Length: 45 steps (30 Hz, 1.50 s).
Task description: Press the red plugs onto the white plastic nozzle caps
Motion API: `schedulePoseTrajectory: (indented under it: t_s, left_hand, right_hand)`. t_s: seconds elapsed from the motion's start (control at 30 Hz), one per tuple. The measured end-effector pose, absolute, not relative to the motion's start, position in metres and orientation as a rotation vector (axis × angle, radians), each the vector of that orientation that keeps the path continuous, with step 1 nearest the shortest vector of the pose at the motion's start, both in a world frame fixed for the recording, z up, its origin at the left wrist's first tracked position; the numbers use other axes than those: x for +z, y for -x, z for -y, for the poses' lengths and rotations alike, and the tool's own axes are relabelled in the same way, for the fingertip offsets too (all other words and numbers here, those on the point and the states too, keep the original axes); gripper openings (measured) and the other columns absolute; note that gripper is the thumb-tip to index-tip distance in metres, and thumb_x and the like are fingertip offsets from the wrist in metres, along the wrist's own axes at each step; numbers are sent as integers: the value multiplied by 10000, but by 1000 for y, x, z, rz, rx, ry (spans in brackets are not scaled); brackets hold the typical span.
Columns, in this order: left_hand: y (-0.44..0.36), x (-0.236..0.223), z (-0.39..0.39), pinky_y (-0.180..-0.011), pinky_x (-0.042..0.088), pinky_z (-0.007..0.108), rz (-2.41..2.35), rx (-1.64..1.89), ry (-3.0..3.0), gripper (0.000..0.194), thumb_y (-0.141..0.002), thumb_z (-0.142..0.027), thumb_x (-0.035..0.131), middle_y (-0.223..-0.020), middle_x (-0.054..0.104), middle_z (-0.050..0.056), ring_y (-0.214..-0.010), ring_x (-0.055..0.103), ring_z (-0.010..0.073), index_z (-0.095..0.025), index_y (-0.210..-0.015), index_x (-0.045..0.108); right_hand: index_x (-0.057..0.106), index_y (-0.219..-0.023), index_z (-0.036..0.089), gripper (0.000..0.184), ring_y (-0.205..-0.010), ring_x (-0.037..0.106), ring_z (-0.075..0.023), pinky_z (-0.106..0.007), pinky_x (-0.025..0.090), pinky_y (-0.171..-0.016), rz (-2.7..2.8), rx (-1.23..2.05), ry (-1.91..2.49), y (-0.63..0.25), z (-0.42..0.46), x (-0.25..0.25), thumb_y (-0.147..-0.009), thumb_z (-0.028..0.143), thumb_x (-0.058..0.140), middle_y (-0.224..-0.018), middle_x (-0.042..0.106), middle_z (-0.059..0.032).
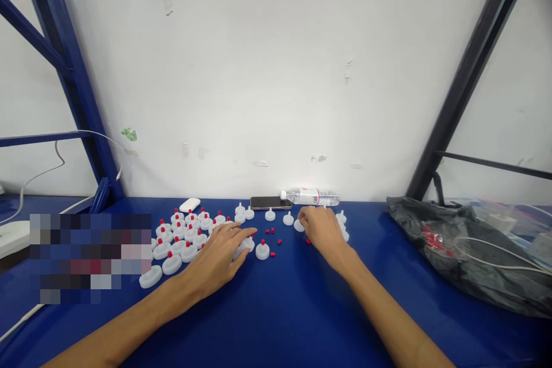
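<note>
My left hand [222,250] lies low over the left group of white lids, its fingers stretched out and thumb apart. A white lid [246,244] shows between thumb and forefinger; whether they touch it I cannot tell. Close by stands a white nozzle lid with a red tip [262,250]. My right hand [324,233] is closed, fingertips pinched at the top of a white nozzle lid [299,225]. Several small red caps [279,242] are scattered on the blue table between the hands. Bare-nozzle lids [288,218] stand farther back, and some are partly hidden behind my right hand.
Many red-tipped lids [172,264] crowd the left side. A phone [271,203], a water bottle [309,196] and a white case [190,205] lie near the wall. A black plastic bag [470,264] with red pieces sits right. Cables and a blurred patch are left.
</note>
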<state>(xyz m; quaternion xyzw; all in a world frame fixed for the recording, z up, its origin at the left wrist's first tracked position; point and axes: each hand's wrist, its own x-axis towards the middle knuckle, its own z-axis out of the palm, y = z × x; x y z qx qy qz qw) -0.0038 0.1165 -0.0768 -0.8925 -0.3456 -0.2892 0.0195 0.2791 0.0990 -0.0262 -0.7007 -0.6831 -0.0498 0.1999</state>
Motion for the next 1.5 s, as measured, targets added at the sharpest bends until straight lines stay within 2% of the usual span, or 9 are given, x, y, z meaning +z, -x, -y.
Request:
schedulePoseTrajectory:
  t_s: [0.17, 0.3, 0.43, 0.6, 0.87, 1.07, 1.2, 1.3, 1.5]
  left_hand:
    - [1, -70, -116, -1092, 478, 496, 1058, -893, 2829, 335, -995, -260, 544, -1269, 691, 39, -1263, 579, 290, -320, -1322, 584]
    - [0, -61, -112, -1028, 513, 444, 1070, -913, 2855, 213, -994, -290, 559, -1209, 695, 38, -1185, 616, 274, -287, -1205, 596]
    - [0, -58, -111, -986, 534, 423, 1088, -933, 2860, 174, -997, -309, 569, -1179, 700, 45, -1148, 633, 269, -272, -1164, 602]
    - [-1, -58, -109, -954, 557, 408, 1070, -956, 2857, 151, -1019, -278, 507, -1130, 722, 37, -1104, 667, 259, -266, -1093, 638]
    - [-4, -62, -107, -1062, 518, 493, 1070, -1068, 2793, 486, -1012, -406, 568, -1383, 639, 102, -1272, 603, 299, -263, -1466, 469]
    - [-5, -59, -109, -1017, 530, 459, 1036, -1108, 2795, 293, -1008, -378, 583, -1154, 736, 52, -1114, 668, 262, -272, -1275, 641]
    - [-4, -59, -109, -1034, 526, 474, 1089, -1163, 2749, 294, -985, -338, 590, -1242, 712, 72, -1183, 650, 281, -260, -1265, 634]
    - [-3, -61, -112, -1027, 537, 472, 1115, -1186, 2730, 307, -973, -345, 601, -1267, 710, 70, -1186, 659, 288, -271, -1269, 630]
    - [-3, -59, -111, -1030, 535, 457, 1080, -1178, 2759, 292, -965, -318, 601, -1217, 718, 64, -1169, 653, 283, -261, -1246, 652]
  right_hand:
    - [768, -928, 199, 148, -792, 751, -231, -289, 476, -678, 1878, 19, 1770, -270, -96, -19, -937, 174, 622, -857, 809, -55]
    - [768, -972, 236, 172, -830, 754, -172, -244, 516, -727, 1921, 139, 1564, -257, -89, -17, -965, 222, 597, -905, 814, 0]
    - [786, -987, 232, 209, -866, 756, -188, -280, 528, -811, 1978, 206, 1396, -248, -83, -17, -968, 213, 579, -933, 818, -8]
    - [801, -1043, 219, 262, -840, 756, -219, -331, 529, -797, 2024, 265, 1290, -244, -81, -19, -982, 214, 546, -935, 821, -29]
    - [816, -1047, 250, 240, -873, 750, -203, -316, 533, -829, 2031, 467, 1122, -238, -75, -13, -972, 244, 589, -963, 819, -16]
    - [702, -1238, 240, 289, -792, 729, -192, -293, 511, -710, 2004, 606, 1108, -242, -73, -10, -1021, 315, 526, -904, 804, -24]
    - [759, -1039, 252, 192, -732, 700, -196, -295, 452, -681, 2125, 342, 1380, -252, -78, -13, -993, 348, 599, -811, 786, -7]
    - [787, -956, 256, 139, -784, 706, -204, -280, 435, -662, 2262, 381, 1425, -256, -82, -21, -917, 371, 721, -868, 794, -4]
    - [782, -872, 236, 68, -806, 719, -193, -273, 441, -696, 2348, 433, 1375, -252, -86, -32, -894, 199, 730, -826, 788, -2]
